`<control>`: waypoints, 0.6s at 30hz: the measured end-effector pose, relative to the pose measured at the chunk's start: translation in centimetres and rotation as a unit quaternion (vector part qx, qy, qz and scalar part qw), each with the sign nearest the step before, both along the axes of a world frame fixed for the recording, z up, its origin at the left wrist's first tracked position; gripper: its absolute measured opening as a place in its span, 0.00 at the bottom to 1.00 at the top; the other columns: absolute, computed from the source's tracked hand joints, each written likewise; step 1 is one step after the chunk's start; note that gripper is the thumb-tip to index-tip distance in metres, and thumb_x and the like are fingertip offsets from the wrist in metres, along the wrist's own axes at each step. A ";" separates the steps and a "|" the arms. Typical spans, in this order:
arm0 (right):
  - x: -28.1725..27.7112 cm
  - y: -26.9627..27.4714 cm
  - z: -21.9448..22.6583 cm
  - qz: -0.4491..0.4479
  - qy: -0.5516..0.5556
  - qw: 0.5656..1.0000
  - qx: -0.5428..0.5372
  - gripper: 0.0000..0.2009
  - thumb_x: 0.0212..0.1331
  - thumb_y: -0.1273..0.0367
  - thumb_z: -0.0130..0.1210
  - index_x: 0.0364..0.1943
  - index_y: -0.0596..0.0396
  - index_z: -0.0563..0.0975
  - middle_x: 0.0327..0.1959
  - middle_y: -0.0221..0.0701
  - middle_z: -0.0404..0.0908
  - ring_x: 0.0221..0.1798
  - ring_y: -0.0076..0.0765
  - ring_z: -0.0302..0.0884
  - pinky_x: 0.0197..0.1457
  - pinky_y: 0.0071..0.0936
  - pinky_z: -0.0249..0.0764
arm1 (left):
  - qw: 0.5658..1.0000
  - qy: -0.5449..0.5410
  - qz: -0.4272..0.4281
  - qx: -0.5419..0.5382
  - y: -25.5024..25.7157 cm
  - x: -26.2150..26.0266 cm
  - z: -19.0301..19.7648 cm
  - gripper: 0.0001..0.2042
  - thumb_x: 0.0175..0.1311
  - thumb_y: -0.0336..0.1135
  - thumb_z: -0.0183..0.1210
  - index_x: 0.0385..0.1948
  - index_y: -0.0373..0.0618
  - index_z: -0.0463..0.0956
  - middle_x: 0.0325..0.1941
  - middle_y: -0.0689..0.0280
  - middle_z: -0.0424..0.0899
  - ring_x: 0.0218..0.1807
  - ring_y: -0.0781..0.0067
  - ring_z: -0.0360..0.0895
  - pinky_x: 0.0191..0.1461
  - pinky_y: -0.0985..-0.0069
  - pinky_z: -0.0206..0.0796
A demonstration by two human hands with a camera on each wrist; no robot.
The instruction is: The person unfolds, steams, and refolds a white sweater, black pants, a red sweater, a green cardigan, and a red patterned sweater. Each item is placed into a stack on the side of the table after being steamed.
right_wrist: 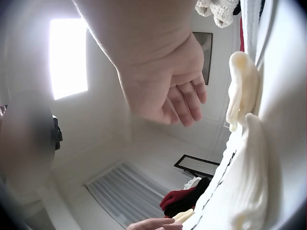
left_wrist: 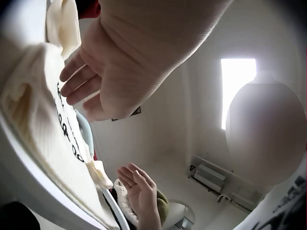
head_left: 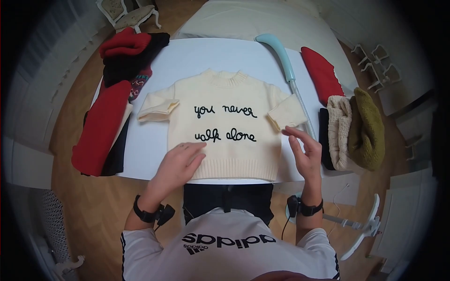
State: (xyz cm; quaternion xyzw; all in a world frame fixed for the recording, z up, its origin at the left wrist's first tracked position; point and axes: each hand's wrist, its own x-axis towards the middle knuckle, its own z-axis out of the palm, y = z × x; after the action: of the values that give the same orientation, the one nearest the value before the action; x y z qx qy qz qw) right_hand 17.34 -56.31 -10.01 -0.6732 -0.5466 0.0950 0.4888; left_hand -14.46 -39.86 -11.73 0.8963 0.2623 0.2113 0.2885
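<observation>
A cream sweater point(head_left: 225, 154) with dark stitched lettering lies flat on the white table point(head_left: 183, 51), its neckline away from the person and both sleeves folded up at the ends. The left hand point(head_left: 179, 164) is over the sweater's lower left part, fingers relaxed and holding nothing; in the left wrist view the left hand point(left_wrist: 115, 72) hovers beside the lettering. Near the cuff of the right sleeve point(head_left: 288, 114) is the right hand point(head_left: 307, 153), fingers loosely extended. In the right wrist view the right hand point(right_wrist: 163, 81) is raised off the cloth, its palm bare.
Folded red point(head_left: 104, 126) and black garments are piled at the table's left. On the right lie a red garment point(head_left: 322, 75), a cream knit point(head_left: 339, 131) and an olive one point(head_left: 366, 129). A pale blue curved handle point(head_left: 280, 54) on a rod stands behind the right sleeve.
</observation>
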 end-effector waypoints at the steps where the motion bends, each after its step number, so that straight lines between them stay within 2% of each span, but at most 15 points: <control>1: -0.5 -1.3 0.3 -0.010 0.042 0.999 -0.016 0.11 0.69 0.73 0.59 0.51 0.62 0.84 0.46 0.40 0.90 0.52 0.35 0.88 0.58 0.31 0.79 | 1.000 -0.001 -0.006 -0.001 -1.0 -0.5 -0.4 0.14 0.71 0.31 0.59 0.54 0.36 0.79 0.48 0.53 0.88 0.49 0.55 0.85 0.56 0.64 0.76; 2: -0.9 -2.6 0.4 -0.020 0.084 0.996 -0.033 0.10 0.69 0.73 0.59 0.50 0.63 0.84 0.45 0.39 0.90 0.51 0.33 0.88 0.57 0.30 0.79 | 0.972 -0.058 -0.019 -0.225 -2.0 -1.1 -1.0 0.12 0.73 0.31 0.58 0.52 0.35 0.79 0.46 0.55 0.88 0.46 0.62 0.85 0.53 0.69 0.76; 3: -0.7 -4.6 -0.5 0.020 0.150 0.986 -0.074 0.10 0.69 0.73 0.59 0.48 0.64 0.84 0.43 0.38 0.90 0.49 0.31 0.87 0.55 0.29 0.80 | 0.892 -0.109 -0.031 -0.438 -2.8 -1.7 -1.4 0.11 0.75 0.30 0.58 0.51 0.34 0.80 0.45 0.58 0.89 0.44 0.70 0.85 0.50 0.74 0.77; 4: -0.5 -6.7 -1.4 0.058 0.214 0.968 -0.115 0.09 0.69 0.73 0.59 0.47 0.65 0.84 0.42 0.36 0.90 0.47 0.30 0.87 0.54 0.28 0.80 | 0.826 -0.120 -0.081 -0.545 -3.4 -2.5 -1.1 0.10 0.77 0.30 0.55 0.51 0.35 0.80 0.43 0.62 0.88 0.43 0.81 0.83 0.49 0.80 0.75; 6: -1.5 -9.7 -1.0 0.144 0.349 0.874 -0.306 0.08 0.70 0.74 0.58 0.43 0.66 0.84 0.40 0.35 0.89 0.44 0.29 0.86 0.51 0.28 0.81 | 0.768 -0.036 -0.174 -0.615 -4.6 -4.5 -3.3 0.08 0.78 0.28 0.54 0.49 0.36 0.81 0.41 0.64 0.88 0.42 0.81 0.82 0.48 0.81 0.75; 7: -1.5 -11.0 -2.3 0.162 0.331 0.843 -0.391 0.08 0.69 0.72 0.59 0.43 0.65 0.84 0.39 0.35 0.89 0.43 0.29 0.87 0.50 0.28 0.81 | 0.766 0.031 -0.182 -0.616 -5.4 -5.4 -5.4 0.09 0.75 0.32 0.58 0.47 0.36 0.80 0.40 0.59 0.88 0.42 0.73 0.85 0.47 0.76 0.77; 8: -1.5 -12.3 -4.6 0.178 0.311 0.804 -0.474 0.09 0.69 0.71 0.59 0.43 0.65 0.84 0.38 0.35 0.89 0.42 0.29 0.87 0.49 0.27 0.81 | 0.764 0.033 -0.187 -0.617 -6.4 -6.5 -7.9 0.09 0.75 0.32 0.58 0.47 0.36 0.80 0.40 0.59 0.88 0.42 0.73 0.85 0.47 0.76 0.77; 9: -1.8 -13.6 -6.7 0.133 0.256 0.791 -0.539 0.11 0.67 0.69 0.59 0.42 0.66 0.84 0.37 0.39 0.89 0.42 0.34 0.88 0.49 0.30 0.82 | 0.848 0.128 -0.123 -0.500 -7.4 -7.7 -10.4 0.11 0.73 0.36 0.60 0.46 0.36 0.80 0.40 0.56 0.88 0.42 0.65 0.86 0.46 0.71 0.77; 10: -2.2 -15.1 -9.4 0.086 0.200 0.770 -0.600 0.13 0.66 0.68 0.59 0.42 0.67 0.84 0.35 0.43 0.89 0.42 0.39 0.89 0.50 0.33 0.83 | 0.903 0.218 -0.056 -0.365 -8.0 -8.4 -12.7 0.14 0.71 0.39 0.62 0.45 0.36 0.79 0.39 0.52 0.88 0.42 0.58 0.87 0.45 0.67 0.78; 11: -2.5 -17.5 -13.9 0.101 0.070 0.758 -0.640 0.15 0.62 0.66 0.59 0.41 0.67 0.85 0.36 0.47 0.88 0.43 0.47 0.88 0.49 0.37 0.83 | 0.902 0.219 -0.061 -0.366 -8.7 -8.7 -14.9 0.14 0.71 0.39 0.62 0.45 0.36 0.79 0.39 0.52 0.88 0.42 0.58 0.87 0.45 0.67 0.78; 12: -2.8 -19.7 -18.2 0.115 -0.063 0.732 -0.668 0.17 0.59 0.64 0.59 0.41 0.67 0.85 0.36 0.52 0.87 0.43 0.54 0.88 0.49 0.41 0.83 | 0.917 0.232 0.005 -0.324 -9.3 -8.8 -17.0 0.16 0.68 0.43 0.64 0.44 0.37 0.78 0.39 0.50 0.87 0.43 0.51 0.86 0.46 0.61 0.77; 13: -3.4 -20.9 -20.5 0.156 -0.014 0.734 -0.661 0.17 0.57 0.64 0.59 0.40 0.66 0.85 0.37 0.54 0.87 0.44 0.58 0.87 0.50 0.44 0.82 | 0.927 0.242 0.073 -0.277 -9.3 -8.7 -18.8 0.19 0.66 0.46 0.65 0.43 0.38 0.77 0.39 0.48 0.86 0.44 0.44 0.85 0.46 0.56 0.76; 14: -3.9 -21.6 -22.1 0.198 0.035 0.732 -0.651 0.17 0.54 0.63 0.59 0.39 0.65 0.85 0.39 0.56 0.86 0.45 0.62 0.86 0.51 0.47 0.81 | 0.927 0.243 0.070 -0.275 -9.3 -8.3 -20.5 0.19 0.66 0.46 0.65 0.43 0.38 0.77 0.39 0.48 0.86 0.44 0.44 0.85 0.46 0.56 0.76; 16: -4.8 -21.7 -24.4 0.185 0.006 0.742 -0.644 0.17 0.52 0.63 0.60 0.40 0.63 0.86 0.39 0.55 0.87 0.45 0.60 0.87 0.52 0.47 0.82 | 0.940 0.262 0.069 -0.206 -9.8 -7.5 -22.0 0.19 0.66 0.48 0.65 0.42 0.40 0.74 0.38 0.49 0.86 0.44 0.42 0.84 0.46 0.52 0.75; 18: -5.3 -22.4 -25.1 0.171 -0.024 0.751 -0.638 0.18 0.49 0.63 0.62 0.41 0.61 0.86 0.39 0.54 0.87 0.45 0.58 0.87 0.52 0.46 0.82 | 0.935 0.272 0.050 -0.222 -9.1 -7.7 -21.8 0.20 0.66 0.49 0.66 0.42 0.40 0.73 0.39 0.49 0.86 0.45 0.41 0.84 0.46 0.52 0.75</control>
State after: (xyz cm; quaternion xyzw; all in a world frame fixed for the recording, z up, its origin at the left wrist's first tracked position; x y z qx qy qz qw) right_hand 12.02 -78.73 -35.16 -0.7260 -0.4766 0.4873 -0.0914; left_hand -22.19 -48.96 -33.56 0.8183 0.4152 -0.0906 0.3871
